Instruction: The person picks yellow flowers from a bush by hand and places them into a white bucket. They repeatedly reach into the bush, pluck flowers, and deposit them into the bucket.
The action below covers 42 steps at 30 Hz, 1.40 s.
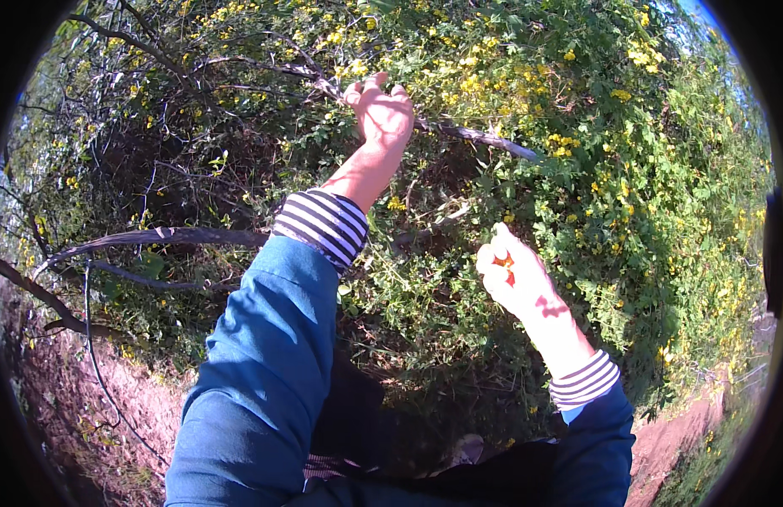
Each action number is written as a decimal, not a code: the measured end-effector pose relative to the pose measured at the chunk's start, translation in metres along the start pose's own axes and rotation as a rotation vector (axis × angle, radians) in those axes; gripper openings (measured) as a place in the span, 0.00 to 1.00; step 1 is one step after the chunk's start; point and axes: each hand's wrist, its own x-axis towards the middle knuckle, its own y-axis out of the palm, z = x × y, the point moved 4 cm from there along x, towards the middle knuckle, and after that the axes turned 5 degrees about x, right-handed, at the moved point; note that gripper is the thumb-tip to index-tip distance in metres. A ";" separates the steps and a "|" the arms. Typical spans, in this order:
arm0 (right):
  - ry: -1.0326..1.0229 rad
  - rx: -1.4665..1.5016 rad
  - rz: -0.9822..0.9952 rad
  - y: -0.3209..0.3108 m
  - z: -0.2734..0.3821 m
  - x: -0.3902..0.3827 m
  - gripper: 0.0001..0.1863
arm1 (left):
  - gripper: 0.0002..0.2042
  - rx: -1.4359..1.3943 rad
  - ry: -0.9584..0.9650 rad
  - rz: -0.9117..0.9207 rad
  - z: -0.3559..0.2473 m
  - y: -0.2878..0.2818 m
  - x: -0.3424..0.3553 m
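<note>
My left hand (pixel 383 117) reaches out at the upper middle, lying across a thin bare branch (pixel 476 137) that shows on both sides of it. Its fingertips are apart among leaves and small yellow flowers (pixel 355 68). My right hand (pixel 518 275), bleached by bright sun, is lower and to the right, its fingers curled. Between the fingers and palm shows a small red-orange thing (pixel 505 269), partly hidden, its kind unclear. Both arms wear blue sleeves with striped cuffs.
Dense green bushes (pixel 653 186) with yellow blooms fill the far side and right. A thick bare branch (pixel 172 237) comes in from the left, above a thin dark stem (pixel 92 338). Pinkish soil (pixel 146 397) lies at the lower left, and more bare ground (pixel 674 435) at the lower right.
</note>
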 end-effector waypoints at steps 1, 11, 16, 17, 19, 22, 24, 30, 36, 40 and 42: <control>0.010 -0.012 0.004 0.000 -0.003 0.000 0.18 | 0.19 0.002 -0.019 0.040 0.003 0.001 0.014; 0.031 -0.008 -0.052 -0.004 -0.012 0.014 0.19 | 0.23 0.037 0.330 0.088 0.012 0.012 0.026; -0.032 -0.099 -0.063 -0.003 -0.008 0.017 0.17 | 0.20 -0.040 0.704 0.157 0.003 -0.009 -0.013; -0.018 -0.097 -0.087 -0.002 -0.009 0.020 0.16 | 0.17 -0.029 0.766 0.159 0.007 -0.015 -0.022; -0.011 -0.094 -0.024 0.005 -0.010 0.028 0.15 | 0.17 0.025 0.759 0.097 0.016 -0.023 -0.033; -0.062 -0.073 -0.063 0.019 -0.003 0.048 0.13 | 0.16 -0.028 0.863 0.051 0.025 -0.024 -0.048; -0.118 -0.022 -0.144 0.032 0.006 0.064 0.11 | 0.14 -0.027 0.895 0.102 0.028 -0.017 -0.050; 0.034 -0.185 0.234 0.096 0.001 0.078 0.13 | 0.08 -0.256 0.485 0.167 0.044 -0.015 -0.029; 0.045 -0.061 0.111 0.107 0.005 0.119 0.22 | 0.08 -0.614 0.357 0.274 0.055 -0.020 -0.012; -0.077 -0.136 0.012 0.112 0.007 0.152 0.32 | 0.08 -0.751 0.286 0.340 0.058 -0.025 -0.012; -0.218 -0.246 0.054 0.122 0.011 0.158 0.31 | 0.09 -0.644 0.347 0.342 0.058 -0.030 -0.015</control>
